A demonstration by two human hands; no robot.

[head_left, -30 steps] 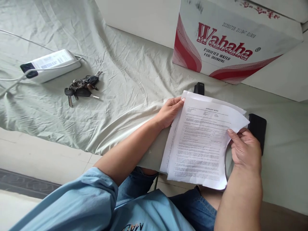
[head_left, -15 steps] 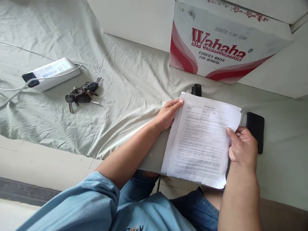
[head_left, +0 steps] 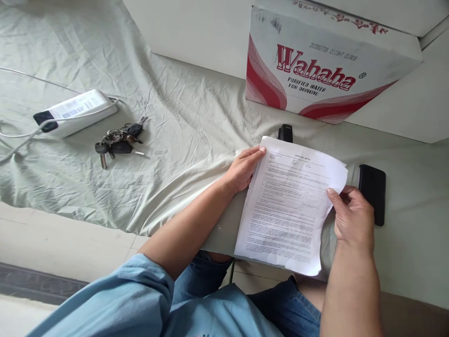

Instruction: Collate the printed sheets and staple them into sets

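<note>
My left hand (head_left: 243, 169) and right hand (head_left: 351, 220) pinch a printed paper stack (head_left: 289, 206) by its edges, nearly squared, just below the Wahaha carton (head_left: 315, 70); stapler (head_left: 285, 133) untouched behind it

A stack of printed sheets (head_left: 289, 206) is held at the front edge of the desk (head_left: 414, 252), between the left hand (head_left: 243, 169) and the right hand (head_left: 352, 217). A phone (head_left: 372, 193) lies just right of it, a stapler (head_left: 285, 133) behind it, and a Wahaha carton (head_left: 326, 65) farther back. A bunch of keys (head_left: 119, 140) and a power strip (head_left: 72, 111) are placed well to the left.
</note>
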